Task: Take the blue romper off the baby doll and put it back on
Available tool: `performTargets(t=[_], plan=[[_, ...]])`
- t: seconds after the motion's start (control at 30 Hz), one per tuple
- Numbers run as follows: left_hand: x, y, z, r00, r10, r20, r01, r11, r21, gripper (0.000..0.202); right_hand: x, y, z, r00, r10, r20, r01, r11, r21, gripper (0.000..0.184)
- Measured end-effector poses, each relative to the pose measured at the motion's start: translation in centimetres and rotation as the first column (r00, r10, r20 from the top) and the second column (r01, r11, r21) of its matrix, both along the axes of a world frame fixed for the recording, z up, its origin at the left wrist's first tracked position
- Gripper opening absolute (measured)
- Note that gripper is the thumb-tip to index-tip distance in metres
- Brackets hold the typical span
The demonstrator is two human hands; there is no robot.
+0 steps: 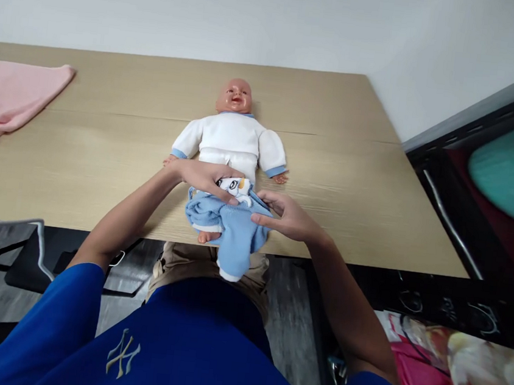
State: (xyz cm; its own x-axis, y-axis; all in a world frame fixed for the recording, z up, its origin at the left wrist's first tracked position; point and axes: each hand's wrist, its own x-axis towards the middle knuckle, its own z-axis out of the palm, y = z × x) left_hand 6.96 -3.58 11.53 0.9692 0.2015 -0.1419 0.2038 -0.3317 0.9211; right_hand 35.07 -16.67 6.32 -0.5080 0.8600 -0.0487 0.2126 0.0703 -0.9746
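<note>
Gripping the light-blue fleece baby trousers at centre frame, your left hand curls its fingers over the waistband; your right hand pinches the fabric's right edge. The white-topped plastic baby doll lies face-up on the pale wooden table, pink cloth at upper left.

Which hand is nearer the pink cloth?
Left. Both hands hold the blue pants at the doll's waist; the left hand is on the side toward the pink cloth, the right hand on the far side.
</note>
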Motion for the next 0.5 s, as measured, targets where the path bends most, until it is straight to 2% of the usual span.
performTargets(t=[0.13, 0.2, 0.27, 0.37, 0.43, 0.5], plan=[[1.0, -0.7, 0.3, 0.989, -0.126, -0.079, 0.113, 0.983, -0.144, 0.047, 0.0, -0.1, -0.7, 0.985, -0.127, -0.116, 0.119, 0.990, -0.075, 0.054], [1.5, -0.9, 0.3, 0.987, -0.144, -0.065, 0.133, 0.979, -0.153, 0.044, -0.2, -0.2, -0.9, 0.983, -0.127, -0.132, 0.112, 0.987, -0.111, 0.052], [1.8, -1.0, 0.1, 0.993, -0.117, -0.018, 0.113, 0.983, -0.142, 0.039, -0.4, -0.3, -0.7, 0.989, -0.047, -0.141, 0.025, 0.988, -0.152, 0.057], [1.9, -0.8, -1.0, 0.996, -0.079, 0.047, 0.086, 0.984, -0.155, 0.037, -0.2, -1.0, 0.1, 0.986, 0.101, -0.135, -0.130, 0.963, -0.234, 0.075], [1.6, -0.6, -1.8, 0.997, -0.051, 0.062, 0.060, 0.984, -0.166, 0.040, 0.1, -1.6, 0.8, 0.984, 0.170, -0.057, -0.179, 0.945, -0.273, 0.068], [1.3, -0.5, -2.4, 0.998, -0.031, 0.048, 0.040, 0.982, -0.187, 0.045, 0.4, -2.1, 1.2, 0.979, 0.193, 0.058, -0.173, 0.951, -0.255, 0.059]])
